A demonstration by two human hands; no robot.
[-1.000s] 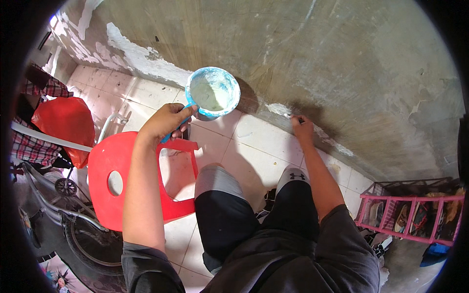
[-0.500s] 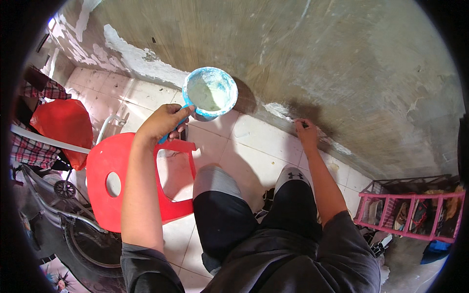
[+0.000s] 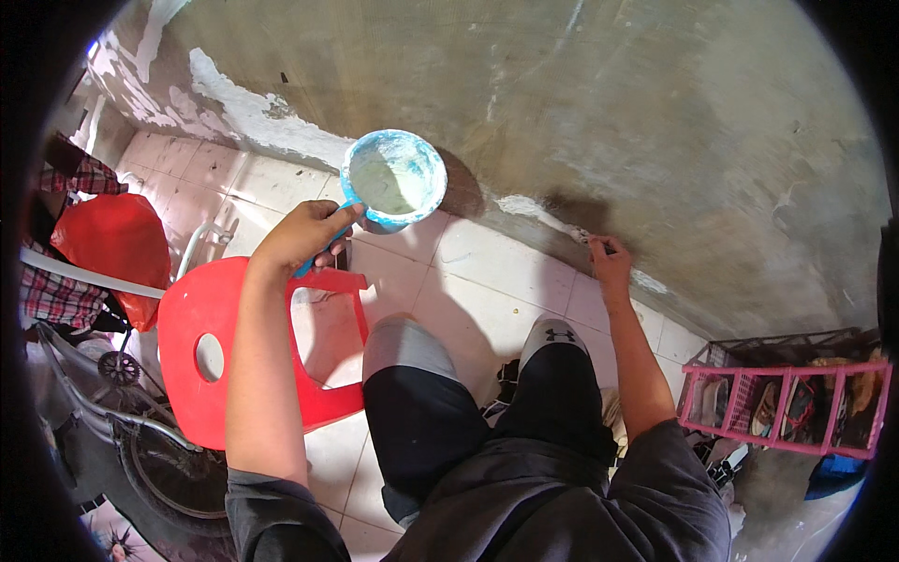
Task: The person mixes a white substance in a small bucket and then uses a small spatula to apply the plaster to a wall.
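Observation:
My left hand (image 3: 316, 234) is closed around the handle of a blue water dipper (image 3: 393, 219). Its bowl is smeared with white and has a pale grey-green paste (image 3: 381, 186) in the bottom. Low on the wall (image 3: 637, 112), my right hand (image 3: 611, 265) has its fingers pinched together right at the surface. Whatever they grip is small and dark, mostly hidden by the fingers. A rough white patch (image 3: 532, 207) runs along the wall's foot to the left of those fingertips, and another white patch (image 3: 648, 281) lies to their right.
A red plastic stool (image 3: 201, 412) stands by my left arm, near a red bag (image 3: 117, 248) and a bicycle (image 3: 150, 426). At the right, a pink rack (image 3: 740, 440) of shoes stands close to the wall. White tiles (image 3: 468, 309) cover the floor.
My right hand has slid right and slightly down along the wall's foot. More white shows on the wall behind it. My left hand still holds the dipper in nearly the same place.

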